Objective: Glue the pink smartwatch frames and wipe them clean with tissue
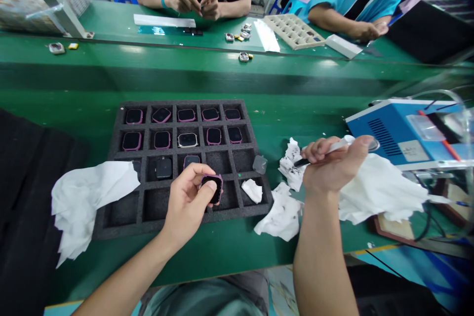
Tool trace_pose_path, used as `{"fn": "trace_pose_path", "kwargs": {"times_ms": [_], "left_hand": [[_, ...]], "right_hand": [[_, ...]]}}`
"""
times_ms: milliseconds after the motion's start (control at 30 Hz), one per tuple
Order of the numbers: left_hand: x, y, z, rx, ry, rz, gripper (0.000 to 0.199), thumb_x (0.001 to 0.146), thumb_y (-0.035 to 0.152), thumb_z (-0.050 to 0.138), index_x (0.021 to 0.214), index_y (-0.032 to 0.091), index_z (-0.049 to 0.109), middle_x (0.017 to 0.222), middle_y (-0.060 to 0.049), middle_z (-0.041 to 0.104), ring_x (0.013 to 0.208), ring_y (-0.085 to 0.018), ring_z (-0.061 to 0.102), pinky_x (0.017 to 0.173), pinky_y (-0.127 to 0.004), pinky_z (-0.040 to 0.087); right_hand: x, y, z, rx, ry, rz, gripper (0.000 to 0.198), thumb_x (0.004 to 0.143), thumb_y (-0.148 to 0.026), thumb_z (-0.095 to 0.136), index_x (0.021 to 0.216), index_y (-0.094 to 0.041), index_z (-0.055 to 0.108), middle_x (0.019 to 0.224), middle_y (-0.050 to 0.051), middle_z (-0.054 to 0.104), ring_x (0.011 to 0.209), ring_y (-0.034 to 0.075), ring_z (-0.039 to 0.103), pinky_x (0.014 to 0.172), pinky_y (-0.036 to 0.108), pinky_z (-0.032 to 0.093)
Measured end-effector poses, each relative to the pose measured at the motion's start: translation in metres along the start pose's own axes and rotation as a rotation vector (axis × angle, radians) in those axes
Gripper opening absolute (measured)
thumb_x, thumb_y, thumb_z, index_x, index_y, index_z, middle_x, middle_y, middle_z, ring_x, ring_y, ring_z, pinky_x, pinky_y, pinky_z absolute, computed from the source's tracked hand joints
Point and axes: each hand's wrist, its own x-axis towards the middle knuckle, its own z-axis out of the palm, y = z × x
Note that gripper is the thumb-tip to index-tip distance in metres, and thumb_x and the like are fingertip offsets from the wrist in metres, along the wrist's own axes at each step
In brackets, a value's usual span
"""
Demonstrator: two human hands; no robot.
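Observation:
My left hand (190, 197) is closed on a smartwatch case (214, 188) with a purple frame and dark screen, thumb across its face, above the front part of a black foam tray (155, 227). My right hand (335, 163), to the right of the tray, is wrapped round a pen-like tool (342, 142) with a whitish barrel. Its dark end points left, over a crumpled tissue (292, 160) with black smudges; whether it touches the tissue I cannot tell. Several watch cases, mostly purple, lie in the tray's compartments, among them a pale-framed one (187, 140).
A white cloth (92, 192) overlaps the tray's left side. Smudged tissue (281, 215) and another white cloth (381, 187) flank my right forearm. A blue machine (392, 131) stands at right. Across the raised ledge, two people work near a beige tray (292, 29).

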Motion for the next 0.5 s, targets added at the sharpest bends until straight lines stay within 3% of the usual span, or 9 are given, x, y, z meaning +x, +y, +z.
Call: {"fn": "trace_pose_path", "kwargs": {"times_ms": [333, 500], "left_hand": [[0.0010, -0.0042, -0.0012, -0.013, 0.015, -0.019, 0.016, 0.087, 0.030, 0.069, 0.095, 0.019, 0.061, 0.075, 0.000, 0.067, 0.060, -0.012, 0.062, 0.053, -0.022, 0.050], [0.0007, -0.0092, -0.0055, -0.085, -0.038, -0.002, 0.026, 0.093, 0.040, 0.058, 0.106, 0.018, 0.062, 0.086, -0.006, 0.074, 0.069, -0.018, 0.069, 0.059, -0.027, 0.052]], "right_hand": [[0.0011, 0.0006, -0.0008, -0.001, 0.010, 0.009, 0.077, 0.088, -0.085, 0.041, 0.046, -0.021, 0.043, 0.043, -0.005, 0.032, 0.038, 0.008, 0.032, 0.043, 0.028, 0.024], [0.0009, 0.0004, -0.0006, -0.001, 0.002, 0.013, 0.077, 0.089, -0.084, 0.038, 0.046, -0.021, 0.044, 0.043, -0.005, 0.032, 0.038, 0.009, 0.032, 0.043, 0.028, 0.024]]}}
